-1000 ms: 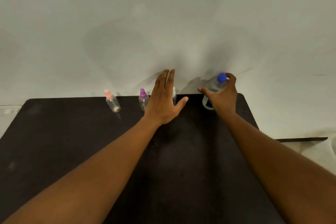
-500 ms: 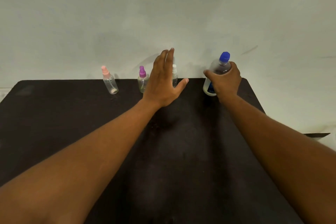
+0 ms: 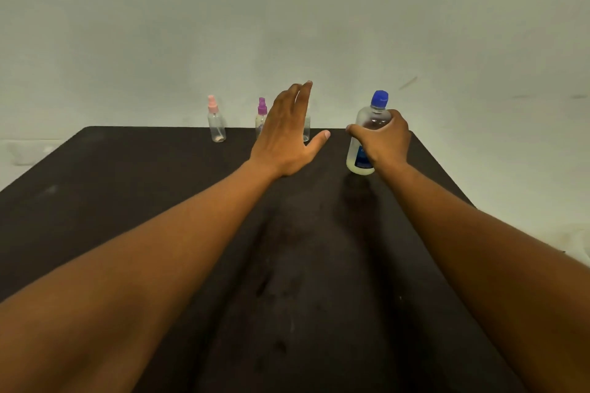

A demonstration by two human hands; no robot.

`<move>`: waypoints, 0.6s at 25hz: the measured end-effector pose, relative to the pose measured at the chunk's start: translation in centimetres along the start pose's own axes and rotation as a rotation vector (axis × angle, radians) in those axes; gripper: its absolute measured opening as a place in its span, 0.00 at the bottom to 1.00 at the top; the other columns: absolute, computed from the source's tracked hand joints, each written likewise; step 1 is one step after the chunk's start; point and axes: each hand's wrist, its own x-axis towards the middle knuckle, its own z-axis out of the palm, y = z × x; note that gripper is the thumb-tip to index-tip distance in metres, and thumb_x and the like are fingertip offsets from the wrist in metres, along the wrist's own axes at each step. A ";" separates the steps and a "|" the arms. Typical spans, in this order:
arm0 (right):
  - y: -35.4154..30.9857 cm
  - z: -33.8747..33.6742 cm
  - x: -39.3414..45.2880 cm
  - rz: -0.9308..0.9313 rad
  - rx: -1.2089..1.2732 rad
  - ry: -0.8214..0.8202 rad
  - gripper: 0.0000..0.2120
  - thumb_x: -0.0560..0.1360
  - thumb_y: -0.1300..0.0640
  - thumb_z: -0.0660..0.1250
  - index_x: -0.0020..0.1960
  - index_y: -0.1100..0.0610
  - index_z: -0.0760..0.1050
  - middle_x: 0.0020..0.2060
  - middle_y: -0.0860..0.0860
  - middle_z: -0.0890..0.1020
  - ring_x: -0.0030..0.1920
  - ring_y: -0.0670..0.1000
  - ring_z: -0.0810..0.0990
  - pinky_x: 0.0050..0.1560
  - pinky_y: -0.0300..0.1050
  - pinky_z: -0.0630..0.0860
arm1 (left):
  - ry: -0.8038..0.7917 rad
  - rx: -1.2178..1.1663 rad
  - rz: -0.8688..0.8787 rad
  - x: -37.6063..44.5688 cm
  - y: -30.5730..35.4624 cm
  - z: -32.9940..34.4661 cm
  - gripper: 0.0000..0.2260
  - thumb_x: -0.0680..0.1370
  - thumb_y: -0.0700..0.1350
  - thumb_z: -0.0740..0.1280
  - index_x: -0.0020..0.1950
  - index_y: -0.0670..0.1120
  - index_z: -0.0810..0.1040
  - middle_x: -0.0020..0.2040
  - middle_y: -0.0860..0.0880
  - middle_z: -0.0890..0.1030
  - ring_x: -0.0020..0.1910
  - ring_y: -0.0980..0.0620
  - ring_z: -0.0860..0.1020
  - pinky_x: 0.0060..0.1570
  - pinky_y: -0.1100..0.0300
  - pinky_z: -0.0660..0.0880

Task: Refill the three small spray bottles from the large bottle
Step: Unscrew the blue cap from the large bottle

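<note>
R hand (image 3: pixel 384 140) is wrapped around the big bottle (image 3: pixel 367 134), fingers curled round its middle, thumb poking out on the left side. Bottle's clear w/ a blue cap (image 3: pixel 380 98) still on, a dark blue label low down and a bit of pale liquid at the bottom; it sits toward the far right of the dark table (image 3: pixel 95 201), roughly upright, maybe leaning a touch. Can't tell if the base is on the table or just off it, tbh. L hand (image 3: pixel 287 134) is holding nothing, fingers straight and together, thumb stuck out to the right, hovering in front of the far edge, between the small bottles and the camera. Three small spray bottles line the far edge by the wall (image 3: pixel 287 9): pink-top one (image 3: pixel 215 120) furthest left, standing free, purple-top one (image 3: pixel 261 115) next, partly hidden behind the L hand, and a third bottle (image 3: pixel 306 128) mostly blocked by the hand, only a clear sliver showing, can't make out its top. All look pretty much empty. Big bottle is well right of the three, apart from them.
</note>
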 end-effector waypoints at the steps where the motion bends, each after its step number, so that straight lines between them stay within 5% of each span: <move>1: -0.5 -0.8 -1.6 -0.001 0.011 -0.005 0.28 0.69 0.51 0.79 0.65 0.56 0.73 0.53 0.48 0.77 0.52 0.49 0.78 0.55 0.42 0.76 | -0.004 0.005 0.003 -1.3 1.0 -0.9 0.41 0.79 0.65 0.62 0.84 0.49 0.47 0.84 0.46 0.53 0.83 0.45 0.52 0.80 0.46 0.54; 12: -7.7 -11.5 -11.6 -0.102 -0.057 -0.093 0.25 0.70 0.53 0.77 0.63 0.55 0.73 0.50 0.48 0.76 0.49 0.50 0.77 0.50 0.42 0.72 | -0.075 0.167 0.114 -4.3 12.2 -12.7 0.37 0.81 0.65 0.59 0.84 0.49 0.51 0.84 0.45 0.55 0.82 0.43 0.55 0.80 0.45 0.55; 15: -8.9 -12.9 -12.4 -0.109 -0.072 -0.092 0.26 0.70 0.52 0.77 0.64 0.55 0.73 0.50 0.47 0.76 0.49 0.50 0.77 0.50 0.42 0.72 | -0.082 0.128 0.128 -3.4 15.9 -14.5 0.34 0.81 0.65 0.61 0.83 0.50 0.57 0.81 0.46 0.63 0.79 0.44 0.63 0.75 0.46 0.64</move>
